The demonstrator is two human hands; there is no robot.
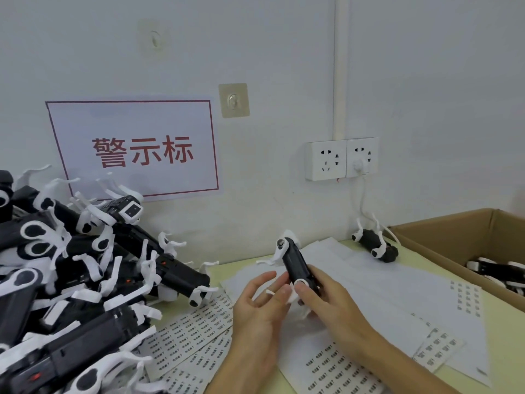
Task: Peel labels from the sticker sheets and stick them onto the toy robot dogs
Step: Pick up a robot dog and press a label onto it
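A black toy robot dog (pixel 295 264) with white legs is held up over the table's middle, its near end gripped by my right hand (pixel 326 297), thumb on a white leg joint. My left hand (pixel 260 305) is beside it, fingers loosely spread, two fingertips touching the dog's near white leg. Sticker sheets (pixel 196 328) with rows of small printed labels lie under and left of my hands; another label sheet (pixel 335 368) lies near the front edge.
A big heap of black-and-white robot dogs (pixel 85 265) fills the left. One single dog (pixel 375 245) lies by the wall. A cardboard box (pixel 443 240) holding more dogs stands at right. White backing sheets (pixel 397 282) cover the table's right half. Wall sockets (pixel 341 159) sit behind.
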